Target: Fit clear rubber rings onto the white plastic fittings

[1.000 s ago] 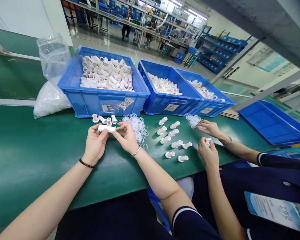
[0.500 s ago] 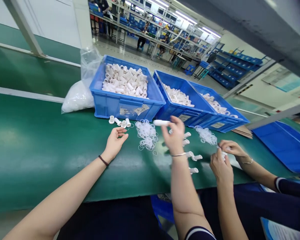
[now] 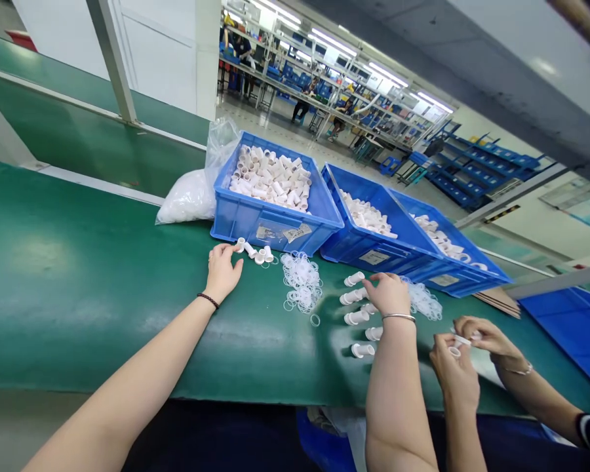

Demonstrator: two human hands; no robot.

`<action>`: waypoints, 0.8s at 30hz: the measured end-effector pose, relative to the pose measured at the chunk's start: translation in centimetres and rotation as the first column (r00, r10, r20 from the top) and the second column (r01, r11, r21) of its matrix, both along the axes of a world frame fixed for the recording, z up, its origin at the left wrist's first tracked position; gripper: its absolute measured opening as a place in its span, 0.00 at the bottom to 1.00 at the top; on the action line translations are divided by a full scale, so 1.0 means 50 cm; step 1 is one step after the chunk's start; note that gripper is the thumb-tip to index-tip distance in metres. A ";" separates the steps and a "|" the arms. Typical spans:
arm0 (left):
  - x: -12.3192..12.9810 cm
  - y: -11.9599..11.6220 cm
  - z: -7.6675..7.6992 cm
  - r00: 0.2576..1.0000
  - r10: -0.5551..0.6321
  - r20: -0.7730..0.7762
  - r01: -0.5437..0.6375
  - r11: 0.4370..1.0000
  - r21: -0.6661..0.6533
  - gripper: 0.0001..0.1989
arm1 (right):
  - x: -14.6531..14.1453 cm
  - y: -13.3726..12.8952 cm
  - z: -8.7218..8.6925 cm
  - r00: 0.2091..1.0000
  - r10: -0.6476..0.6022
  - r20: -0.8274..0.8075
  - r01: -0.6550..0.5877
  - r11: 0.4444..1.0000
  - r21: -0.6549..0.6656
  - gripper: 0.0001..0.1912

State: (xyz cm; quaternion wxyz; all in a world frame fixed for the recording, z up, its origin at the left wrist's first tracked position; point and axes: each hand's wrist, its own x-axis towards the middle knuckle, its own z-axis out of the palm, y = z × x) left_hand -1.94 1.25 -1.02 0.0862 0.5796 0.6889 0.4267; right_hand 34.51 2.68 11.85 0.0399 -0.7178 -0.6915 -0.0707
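Note:
My left hand (image 3: 223, 272) reaches to a white flanged fitting (image 3: 240, 245) at the left end of a small group below the left bin; its fingertips meet the fitting. Over the right side of several white fittings (image 3: 356, 318) standing or lying in rows on the green table, my right hand (image 3: 389, 293) has its fingertips beside the top fitting (image 3: 354, 279). Whether it holds anything is hidden by the hand. A pile of thin clear rings (image 3: 302, 282) lies between my hands, with one loose ring (image 3: 315, 320) below it.
Blue bins (image 3: 275, 219) of white parts line the table's (image 3: 103, 314) far side, a plastic bag (image 3: 187, 198) to their left. Another ring pile (image 3: 424, 301) lies past my right hand. At the right, a co-worker's hands (image 3: 459, 367) hold a white part. A metal beam crosses above.
My right hand has moved right and down to the rows of fittings; the white tube it held is no longer visible. My left hand has shifted to the leftmost fitting. The camera view has shifted.

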 end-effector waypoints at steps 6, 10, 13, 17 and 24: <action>0.008 0.002 0.000 1.000 0.010 -0.003 -0.010 0.998 -0.055 0.15 | -0.182 0.121 0.122 0.915 0.403 0.019 -0.391 0.874 0.288 0.16; 0.010 0.005 0.003 1.000 0.014 0.019 -0.013 0.999 -0.045 0.17 | -0.376 0.268 0.164 0.880 0.456 0.135 -0.470 0.877 0.100 0.17; 0.013 0.009 0.007 0.996 0.057 0.066 -0.054 0.998 -0.040 0.20 | -0.481 0.386 0.148 0.829 0.516 0.215 -0.478 0.854 -0.207 0.26; 0.019 0.003 0.016 0.986 0.108 0.126 -0.100 0.993 -0.068 0.21 | -0.554 0.467 0.093 0.740 0.662 0.118 -0.545 0.693 -0.471 0.46; 0.025 0.012 0.034 0.969 0.099 0.224 -0.063 0.985 -0.162 0.20 | -0.570 0.558 -0.036 0.623 0.781 0.038 -0.669 0.558 -0.490 0.47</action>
